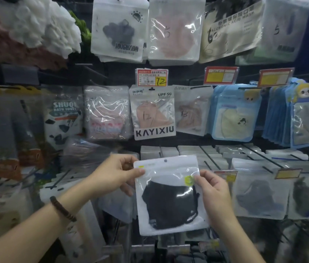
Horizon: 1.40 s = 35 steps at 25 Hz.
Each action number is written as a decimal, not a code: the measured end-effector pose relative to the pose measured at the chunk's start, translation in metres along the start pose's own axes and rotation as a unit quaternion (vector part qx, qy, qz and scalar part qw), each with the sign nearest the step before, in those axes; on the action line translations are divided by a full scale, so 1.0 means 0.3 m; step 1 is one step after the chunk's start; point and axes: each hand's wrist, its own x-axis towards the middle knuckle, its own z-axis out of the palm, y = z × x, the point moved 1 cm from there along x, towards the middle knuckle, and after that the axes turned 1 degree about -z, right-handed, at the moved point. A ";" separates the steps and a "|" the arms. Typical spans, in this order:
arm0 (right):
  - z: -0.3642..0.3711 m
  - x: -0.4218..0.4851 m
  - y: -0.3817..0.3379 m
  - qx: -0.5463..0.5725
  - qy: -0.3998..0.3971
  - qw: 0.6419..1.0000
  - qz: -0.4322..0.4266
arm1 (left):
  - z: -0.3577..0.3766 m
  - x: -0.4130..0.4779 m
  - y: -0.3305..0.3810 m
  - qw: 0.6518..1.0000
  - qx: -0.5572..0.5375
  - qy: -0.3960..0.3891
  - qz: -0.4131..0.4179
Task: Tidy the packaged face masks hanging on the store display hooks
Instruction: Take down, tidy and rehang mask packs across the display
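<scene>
A clear-and-white packet with a black face mask (169,202) inside is held upright in front of the display, below the KAYIXIU packet (152,114). My left hand (117,173) pinches its upper left corner. My right hand (214,188) pinches its right edge near a yellow sticker. The packet's hang hole shows at the top, off any hook. Behind it run rows of white packets on black hooks (207,156).
More black-mask packets (260,194) hang to the right with yellow price tags (226,175). Blue-edged packets (233,112) fill the middle right. Bath towel packets (62,118) hang at left. Fluffy white items (51,25) sit at top left.
</scene>
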 end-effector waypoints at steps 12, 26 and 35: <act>0.009 0.023 0.221 -0.114 0.056 0.992 0.026 | 0.085 -0.040 -0.033 0.806 0.578 0.107 0.068; 0.018 0.094 0.203 -0.145 0.099 0.984 -0.013 | 0.148 0.059 0.005 0.672 0.733 0.099 0.036; 0.057 0.121 0.222 -0.162 0.147 0.975 0.038 | 0.153 0.118 -0.024 0.699 0.707 0.110 0.014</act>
